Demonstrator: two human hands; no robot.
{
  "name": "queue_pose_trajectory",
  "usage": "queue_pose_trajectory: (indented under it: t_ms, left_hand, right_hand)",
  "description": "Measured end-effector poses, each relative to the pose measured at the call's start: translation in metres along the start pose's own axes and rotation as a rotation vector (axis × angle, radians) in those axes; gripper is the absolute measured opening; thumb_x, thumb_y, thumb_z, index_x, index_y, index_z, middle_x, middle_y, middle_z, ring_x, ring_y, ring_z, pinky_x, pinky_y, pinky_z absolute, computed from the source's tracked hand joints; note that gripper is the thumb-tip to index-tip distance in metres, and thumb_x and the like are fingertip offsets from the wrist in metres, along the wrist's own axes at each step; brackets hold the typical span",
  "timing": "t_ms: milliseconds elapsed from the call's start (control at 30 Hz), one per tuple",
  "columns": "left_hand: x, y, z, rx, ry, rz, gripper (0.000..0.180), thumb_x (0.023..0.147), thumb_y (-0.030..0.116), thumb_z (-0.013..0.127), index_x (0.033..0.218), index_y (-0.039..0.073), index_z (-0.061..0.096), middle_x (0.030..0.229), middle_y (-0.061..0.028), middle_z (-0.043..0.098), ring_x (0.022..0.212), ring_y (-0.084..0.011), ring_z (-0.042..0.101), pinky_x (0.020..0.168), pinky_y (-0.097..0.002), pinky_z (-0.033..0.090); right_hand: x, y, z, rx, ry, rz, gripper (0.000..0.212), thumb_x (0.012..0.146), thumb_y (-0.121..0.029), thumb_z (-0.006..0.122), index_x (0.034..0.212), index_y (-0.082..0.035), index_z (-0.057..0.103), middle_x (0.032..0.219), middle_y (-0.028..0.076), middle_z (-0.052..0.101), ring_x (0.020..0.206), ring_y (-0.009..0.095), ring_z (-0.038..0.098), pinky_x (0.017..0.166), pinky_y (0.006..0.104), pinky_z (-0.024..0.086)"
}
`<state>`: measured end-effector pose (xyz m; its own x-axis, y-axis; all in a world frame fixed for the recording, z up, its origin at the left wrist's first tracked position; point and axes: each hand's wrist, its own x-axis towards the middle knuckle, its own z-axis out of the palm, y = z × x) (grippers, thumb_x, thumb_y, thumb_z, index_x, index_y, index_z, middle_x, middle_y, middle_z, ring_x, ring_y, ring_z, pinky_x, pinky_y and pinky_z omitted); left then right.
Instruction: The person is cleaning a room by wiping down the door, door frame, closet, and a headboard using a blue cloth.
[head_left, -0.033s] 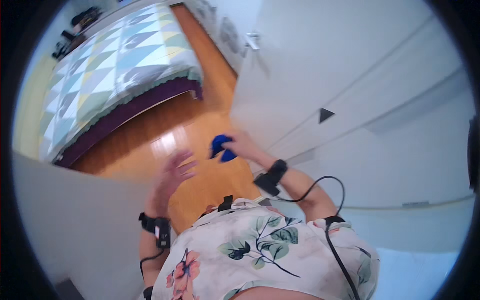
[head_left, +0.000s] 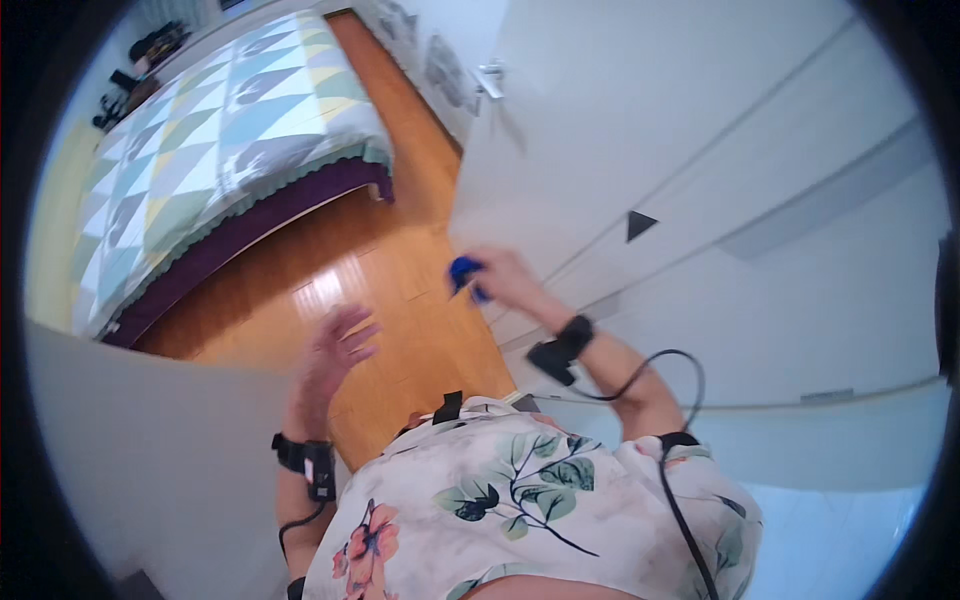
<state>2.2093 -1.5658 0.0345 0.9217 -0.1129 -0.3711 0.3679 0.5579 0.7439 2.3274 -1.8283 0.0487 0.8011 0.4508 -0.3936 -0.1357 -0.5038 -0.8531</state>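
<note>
My right hand [head_left: 510,281] is closed on a small deep-blue cloth [head_left: 466,274], which pokes out past the fingertips. Motion blurs it, so I cannot make out its exact shape. That hand is close to the edge of a pale door [head_left: 600,130], above the wooden floor; whether it touches the door I cannot tell. Over the floor to the left, my left hand [head_left: 341,342] holds nothing, its fingers apart. Black straps with small devices circle both wrists, and a black cable [head_left: 697,385] loops beside my right forearm.
A metal handle [head_left: 490,78] and a black triangle [head_left: 641,226] are on the door. At the far left stands a bed [head_left: 240,110] with a patterned cover and purple base. Wooden floor [head_left: 400,270] lies between. A pale surface [head_left: 150,440] rises close on my left.
My right hand has shifted right and slightly up with the blue cloth, nearer the door. The left hand has moved a little to the left. The whole view has shifted slightly.
</note>
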Motion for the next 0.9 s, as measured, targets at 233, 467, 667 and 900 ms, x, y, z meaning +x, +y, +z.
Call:
queue_pose_trajectory:
  t_ms: [233,467,667,900]
  left_hand:
    - [0.016,-0.052,-0.065,-0.131,0.196,-0.144,0.026,0.084,0.031,0.047,0.098,0.011,0.055,0.095,-0.0038,0.059,0.087,-0.0173,0.056,0.073,-0.033,0.044]
    - [0.025,-0.091,-0.069,-0.186,0.082,-0.347,0.022,0.084,0.03,0.047,0.091,0.011,0.056,0.09,-0.003,0.06,0.084,-0.0172,0.056,0.073,-0.0328,0.042]
    - [0.008,-0.097,-0.086,-0.083,0.212,-0.3,0.021,0.082,0.031,0.049,0.089,0.012,0.055,0.089,-0.0018,0.059,0.083,-0.0167,0.055,0.072,-0.0334,0.041]
    - [0.012,-0.106,-0.118,-0.224,0.167,-0.278,0.02,0.083,0.032,0.05,0.089,0.014,0.055,0.09,-0.0006,0.06,0.083,-0.016,0.055,0.072,-0.0328,0.04]
  right_hand:
    - [-0.222,-0.162,-0.226,-2.219,1.509,-0.261,0.031,0.086,-0.023,0.045,0.114,-0.009,0.05,0.108,0.011,0.054,0.098,0.025,0.053,0.08,0.0416,0.041]
    - [-0.148,0.012,-0.157,-1.717,0.937,-0.307,0.041,0.082,-0.007,0.039,0.122,0.002,0.038,0.121,0.02,0.043,0.112,0.033,0.041,0.098,0.0503,0.022]
    - [-0.163,0.102,-0.099,-1.71,0.434,-0.164,0.025,0.075,-0.011,0.048,0.097,0.0,0.054,0.1,0.014,0.054,0.108,0.029,0.043,0.094,0.0544,0.026]
    - [-0.347,-0.216,-0.237,-2.808,1.607,0.589,0.037,0.079,-0.028,0.052,0.114,-0.018,0.051,0.115,-0.004,0.052,0.115,0.031,0.037,0.086,0.0649,0.024]
